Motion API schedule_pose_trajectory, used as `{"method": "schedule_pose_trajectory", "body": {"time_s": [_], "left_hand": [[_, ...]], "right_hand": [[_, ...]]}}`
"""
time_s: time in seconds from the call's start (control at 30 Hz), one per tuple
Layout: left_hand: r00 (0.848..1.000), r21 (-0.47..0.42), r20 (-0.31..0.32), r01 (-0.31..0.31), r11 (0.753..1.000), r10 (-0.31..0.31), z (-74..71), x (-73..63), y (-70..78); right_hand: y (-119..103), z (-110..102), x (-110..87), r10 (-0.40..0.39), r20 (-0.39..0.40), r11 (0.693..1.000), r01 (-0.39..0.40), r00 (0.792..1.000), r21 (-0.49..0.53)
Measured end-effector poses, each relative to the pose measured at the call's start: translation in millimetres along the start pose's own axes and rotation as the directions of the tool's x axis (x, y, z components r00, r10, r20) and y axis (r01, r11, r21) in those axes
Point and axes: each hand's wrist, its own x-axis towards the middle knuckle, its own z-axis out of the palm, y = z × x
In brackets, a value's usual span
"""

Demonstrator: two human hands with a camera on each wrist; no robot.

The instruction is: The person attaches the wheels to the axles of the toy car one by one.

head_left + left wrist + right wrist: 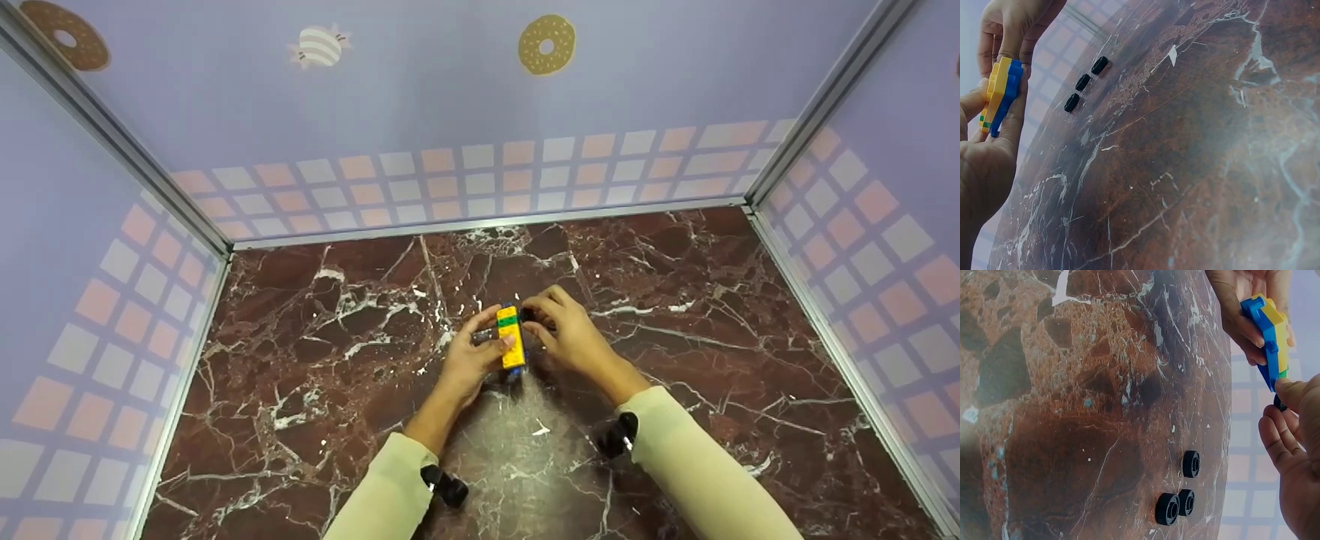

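Note:
A toy block vehicle, yellow on top with a green band and a blue base, is held over the table in my left hand. The left thumb lies across its yellow top while the fingers support the blue side. At the vehicle's far end, my right hand pinches a small black wheel between thumb and fingers, right at the blue base. In the left wrist view, the right hand hides that wheel.
Three black toy wheels stand near one another on the dark red marble table. The head view does not show them. Purple panels with printed squares enclose the back and both sides, metal strips edging the table.

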Motion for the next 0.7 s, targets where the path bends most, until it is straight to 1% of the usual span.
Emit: {"method": "schedule_pose_trajectory", "body": {"time_s": [0.23, 0.47, 0.6, 0.7], "left_hand": [[1.000, -0.010, 0.011, 0.005, 1.000, -0.005, -0.7, -1.2, 0.5], [1.000, -0.007, 0.009, 0.004, 1.000, -0.004, -1.8, -2.0, 0.2], [1.000, 0.017, -0.003, -0.020, 1.000, 0.020, -0.5, -3.3, 0.3], [0.999, 0.050, -0.015, -0.047, 0.998, 0.047, 1.2, -4.2, 1.0]], "right_hand": [[-0.9, 1.9, 1.4, 0.007, 0.013, 1.000, -0.008, 1.000, 0.021], [-0.6, 2.1, 2.8, -0.048, 0.007, 0.999, 0.048, 0.999, 0.007], [-1.6, 0.9, 3.2, -0.058, 0.019, 0.998, 0.057, 0.998, 0.007], [-1.7, 0.7, 3.8, -0.072, 0.026, 0.997, 0.072, 0.997, -0.021]]}}
